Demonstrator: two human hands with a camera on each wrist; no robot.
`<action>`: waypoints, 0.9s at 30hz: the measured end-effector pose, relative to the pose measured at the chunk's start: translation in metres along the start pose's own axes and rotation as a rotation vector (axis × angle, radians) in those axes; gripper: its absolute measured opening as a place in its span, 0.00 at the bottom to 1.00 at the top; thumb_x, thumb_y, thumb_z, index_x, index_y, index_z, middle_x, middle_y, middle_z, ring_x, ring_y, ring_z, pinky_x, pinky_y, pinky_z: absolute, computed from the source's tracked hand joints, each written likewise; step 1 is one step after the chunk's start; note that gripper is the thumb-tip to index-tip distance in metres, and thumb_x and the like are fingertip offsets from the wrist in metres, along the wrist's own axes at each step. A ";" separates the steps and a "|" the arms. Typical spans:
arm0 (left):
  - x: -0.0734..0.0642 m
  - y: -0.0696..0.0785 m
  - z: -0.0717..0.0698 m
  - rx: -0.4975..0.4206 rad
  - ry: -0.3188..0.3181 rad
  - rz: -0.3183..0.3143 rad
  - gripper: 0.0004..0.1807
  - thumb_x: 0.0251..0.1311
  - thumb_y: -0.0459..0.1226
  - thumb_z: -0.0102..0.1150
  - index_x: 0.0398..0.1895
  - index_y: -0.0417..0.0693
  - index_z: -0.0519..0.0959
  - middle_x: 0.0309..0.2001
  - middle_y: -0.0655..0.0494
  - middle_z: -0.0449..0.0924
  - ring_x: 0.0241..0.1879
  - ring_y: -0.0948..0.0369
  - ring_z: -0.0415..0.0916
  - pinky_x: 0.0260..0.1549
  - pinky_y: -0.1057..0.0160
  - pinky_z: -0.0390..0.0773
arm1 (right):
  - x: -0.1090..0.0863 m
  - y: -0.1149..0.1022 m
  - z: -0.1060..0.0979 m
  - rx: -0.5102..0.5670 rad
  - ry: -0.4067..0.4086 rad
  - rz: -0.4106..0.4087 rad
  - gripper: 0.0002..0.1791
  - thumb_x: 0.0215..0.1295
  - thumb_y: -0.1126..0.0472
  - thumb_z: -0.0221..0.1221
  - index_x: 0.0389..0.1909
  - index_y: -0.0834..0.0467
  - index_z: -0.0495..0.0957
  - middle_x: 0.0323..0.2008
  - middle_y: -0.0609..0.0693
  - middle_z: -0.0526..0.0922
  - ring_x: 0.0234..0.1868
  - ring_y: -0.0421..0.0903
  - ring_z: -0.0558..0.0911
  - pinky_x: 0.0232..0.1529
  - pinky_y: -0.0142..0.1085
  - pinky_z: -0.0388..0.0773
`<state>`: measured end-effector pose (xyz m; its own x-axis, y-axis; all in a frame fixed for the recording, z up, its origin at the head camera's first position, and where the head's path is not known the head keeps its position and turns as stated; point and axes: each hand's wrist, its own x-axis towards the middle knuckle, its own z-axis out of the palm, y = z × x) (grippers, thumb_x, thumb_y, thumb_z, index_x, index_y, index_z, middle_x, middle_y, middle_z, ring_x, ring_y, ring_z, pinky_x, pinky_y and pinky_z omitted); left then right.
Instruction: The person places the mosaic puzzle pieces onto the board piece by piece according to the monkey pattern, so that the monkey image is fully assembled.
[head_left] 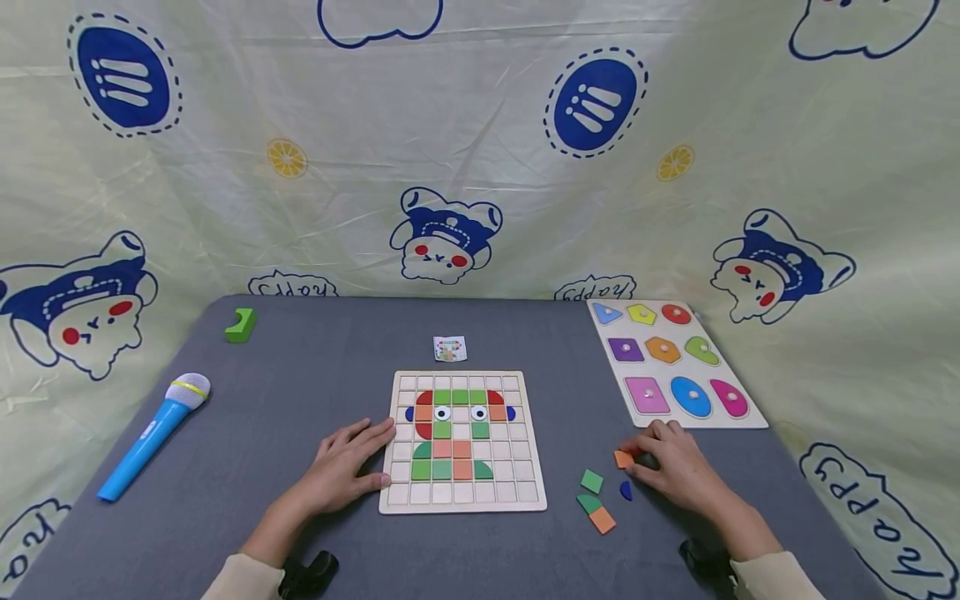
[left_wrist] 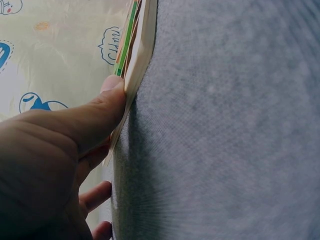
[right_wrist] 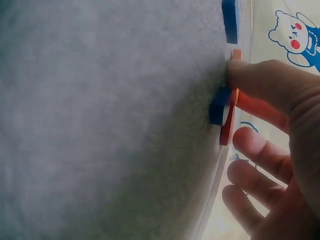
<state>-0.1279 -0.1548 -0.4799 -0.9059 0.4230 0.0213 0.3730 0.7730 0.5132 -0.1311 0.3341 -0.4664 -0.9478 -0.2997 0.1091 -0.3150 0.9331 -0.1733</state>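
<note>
A white grid board (head_left: 510, 492) bears colored tiles and two eye pieces laid out as a figure. My left hand (head_left: 347, 463) rests at the board's left edge, fingers fairly straight; in the left wrist view the thumb (left_wrist: 102, 112) touches the rim. To the right of the board, my right hand (head_left: 678, 463) pinches an orange square tile (head_left: 623, 459) between thumb and forefinger, close over the table. The other fingers (right_wrist: 255, 175) are loosely bent in the right wrist view. Near this hand lie a blue half-round piece (head_left: 626, 491), a green square (head_left: 592, 481), a green quarter-round piece (head_left: 588, 503) and another orange square (head_left: 602, 521).
A small picture card (head_left: 450, 348) lies behind the board. At the back right is a shape puzzle board (head_left: 678, 392) with knobbed pieces. A blue toy microphone (head_left: 153, 437) and a green notched block (head_left: 240, 326) are on the left. A printed curtain (head_left: 480, 167) hangs behind the grey table.
</note>
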 end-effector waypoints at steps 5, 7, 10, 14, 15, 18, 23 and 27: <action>0.000 0.001 0.000 0.002 0.003 0.003 0.38 0.55 0.46 0.64 0.69 0.49 0.63 0.71 0.53 0.61 0.71 0.43 0.53 0.60 0.35 0.51 | -0.001 -0.006 -0.001 -0.005 0.015 -0.010 0.14 0.48 0.51 0.70 0.38 0.48 0.84 0.32 0.43 0.72 0.38 0.42 0.66 0.39 0.39 0.64; 0.000 0.001 0.000 0.006 0.002 0.003 0.38 0.55 0.46 0.64 0.69 0.49 0.63 0.71 0.53 0.61 0.71 0.43 0.53 0.60 0.35 0.51 | 0.000 -0.011 -0.002 -0.001 0.020 -0.023 0.14 0.49 0.51 0.70 0.38 0.48 0.84 0.32 0.42 0.72 0.38 0.42 0.66 0.39 0.39 0.63; 0.000 0.001 0.000 0.004 -0.002 -0.003 0.38 0.55 0.46 0.64 0.69 0.49 0.63 0.71 0.54 0.61 0.71 0.44 0.53 0.60 0.35 0.51 | 0.002 -0.022 -0.004 0.007 0.031 -0.040 0.13 0.49 0.51 0.70 0.37 0.47 0.84 0.32 0.42 0.72 0.38 0.41 0.65 0.38 0.38 0.63; 0.000 0.001 0.000 0.001 0.000 -0.006 0.38 0.54 0.45 0.64 0.69 0.49 0.64 0.71 0.54 0.61 0.71 0.44 0.53 0.60 0.35 0.51 | 0.005 -0.041 -0.003 0.021 0.059 -0.087 0.13 0.48 0.52 0.70 0.36 0.46 0.84 0.32 0.42 0.72 0.37 0.39 0.64 0.37 0.36 0.63; 0.000 0.001 0.000 0.002 0.002 -0.005 0.38 0.54 0.45 0.64 0.69 0.49 0.64 0.71 0.54 0.61 0.71 0.44 0.53 0.60 0.35 0.51 | 0.006 -0.046 -0.002 0.025 0.069 -0.108 0.13 0.48 0.52 0.71 0.36 0.46 0.84 0.31 0.42 0.72 0.37 0.38 0.64 0.37 0.36 0.63; 0.000 0.001 0.000 0.001 0.002 -0.004 0.38 0.54 0.45 0.64 0.69 0.49 0.64 0.71 0.54 0.61 0.71 0.44 0.53 0.60 0.35 0.51 | 0.010 -0.062 0.001 0.028 0.097 -0.170 0.13 0.47 0.51 0.71 0.35 0.45 0.84 0.31 0.42 0.72 0.36 0.36 0.63 0.37 0.35 0.63; 0.000 0.001 0.000 0.005 -0.007 -0.007 0.38 0.55 0.46 0.63 0.69 0.49 0.63 0.71 0.54 0.60 0.71 0.44 0.52 0.60 0.35 0.51 | 0.018 -0.094 0.006 0.034 0.099 -0.247 0.13 0.47 0.48 0.71 0.35 0.44 0.84 0.31 0.41 0.72 0.38 0.35 0.63 0.40 0.36 0.64; 0.000 0.002 -0.001 0.002 -0.011 -0.008 0.38 0.55 0.46 0.63 0.69 0.49 0.63 0.71 0.53 0.60 0.71 0.44 0.52 0.60 0.35 0.51 | 0.025 -0.120 0.011 0.045 0.104 -0.309 0.13 0.48 0.47 0.70 0.35 0.45 0.84 0.32 0.39 0.72 0.39 0.36 0.63 0.41 0.36 0.63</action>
<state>-0.1268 -0.1534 -0.4782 -0.9067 0.4218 0.0080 0.3661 0.7772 0.5118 -0.1175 0.2129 -0.4537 -0.7974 -0.5437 0.2620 -0.5913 0.7906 -0.1590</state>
